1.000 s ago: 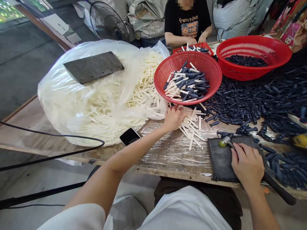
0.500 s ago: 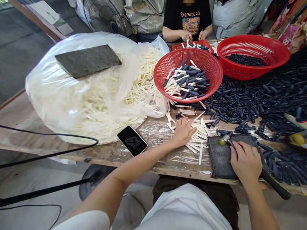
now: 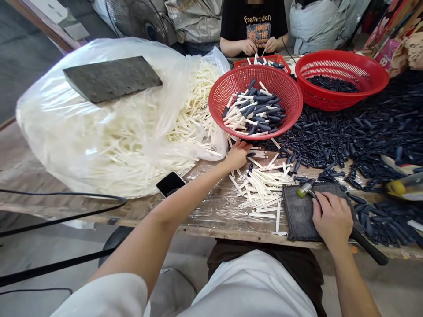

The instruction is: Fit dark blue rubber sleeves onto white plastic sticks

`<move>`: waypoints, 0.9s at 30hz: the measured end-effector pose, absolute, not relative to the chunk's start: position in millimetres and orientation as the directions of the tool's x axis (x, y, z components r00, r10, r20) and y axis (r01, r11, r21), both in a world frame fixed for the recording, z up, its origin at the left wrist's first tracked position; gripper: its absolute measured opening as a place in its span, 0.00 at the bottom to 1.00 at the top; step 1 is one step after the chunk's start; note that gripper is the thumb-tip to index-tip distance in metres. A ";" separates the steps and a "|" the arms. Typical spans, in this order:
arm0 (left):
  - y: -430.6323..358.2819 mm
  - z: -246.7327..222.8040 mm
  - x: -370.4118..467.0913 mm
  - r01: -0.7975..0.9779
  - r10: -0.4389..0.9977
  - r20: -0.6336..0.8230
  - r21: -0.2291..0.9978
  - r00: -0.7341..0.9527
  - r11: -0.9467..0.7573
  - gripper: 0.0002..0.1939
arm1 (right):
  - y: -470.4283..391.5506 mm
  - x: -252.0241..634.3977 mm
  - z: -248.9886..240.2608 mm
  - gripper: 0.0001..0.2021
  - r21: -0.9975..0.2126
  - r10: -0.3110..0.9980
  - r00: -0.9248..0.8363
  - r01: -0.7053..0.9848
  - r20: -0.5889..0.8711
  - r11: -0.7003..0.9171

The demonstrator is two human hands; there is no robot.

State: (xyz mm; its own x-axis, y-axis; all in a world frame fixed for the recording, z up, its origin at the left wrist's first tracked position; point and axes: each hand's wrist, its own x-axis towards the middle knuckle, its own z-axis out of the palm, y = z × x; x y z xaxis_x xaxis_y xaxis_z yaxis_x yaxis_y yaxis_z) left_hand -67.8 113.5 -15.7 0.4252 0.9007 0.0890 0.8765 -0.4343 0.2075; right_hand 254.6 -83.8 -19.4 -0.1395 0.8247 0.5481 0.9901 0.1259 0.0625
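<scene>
White slotted sticks (image 3: 264, 187) lie heaped between the hands; left hand (image 3: 238, 154) reaches to the red basket (image 3: 220, 96), grasp hidden; right hand (image 3: 333, 218) curls round a hammer (image 3: 306, 188) on a dark pad (image 3: 297, 215).

Table (image 3: 20, 154): wooden, partly under clear film (image 3: 211, 215) glinting with light, extending beneath the right-hand grip (image 3: 333, 220) and far left of it. Wall (image 3: 20, 61): grey, beyond the grip, far left. Fan (image 3: 139, 22): beyond and left, beside pale sacks (image 3: 194, 20). Floor (image 3: 39, 247): pale grey, lower than the grip.
</scene>
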 end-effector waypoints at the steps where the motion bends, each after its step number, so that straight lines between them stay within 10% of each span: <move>1: 111.3 -17.4 -66.6 0.864 0.891 0.089 0.220 0.445 -0.453 0.25 | -83.9 254.5 -19.4 0.10 0.060 0.826 -0.137 0.990 0.547 0.125; 8: 70.7 -14.8 -66.2 0.850 0.903 0.164 0.306 0.397 -0.429 0.15 | -83.9 254.1 -17.4 0.10 0.061 0.827 -0.138 0.990 0.545 0.126; 15: 55.6 7.2 -70.2 0.899 0.913 -0.159 0.301 0.375 -0.317 0.19 | -84.4 253.5 -16.9 0.10 0.068 0.823 -0.141 0.990 0.550 0.124; 27: 77.3 18.0 -48.4 0.904 0.929 -0.260 0.403 0.262 -0.141 0.13 | -84.5 252.7 -16.7 0.10 0.055 0.833 -0.129 0.992 0.539 0.118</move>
State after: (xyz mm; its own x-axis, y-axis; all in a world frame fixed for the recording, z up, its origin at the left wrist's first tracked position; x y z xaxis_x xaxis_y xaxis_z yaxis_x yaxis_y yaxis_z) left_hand -48.4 77.3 18.0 0.2616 0.9294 -0.2603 0.9040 -0.1415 0.4035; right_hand 252.7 -84.5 -16.7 -0.1289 0.8326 0.5387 0.9915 0.1177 0.0552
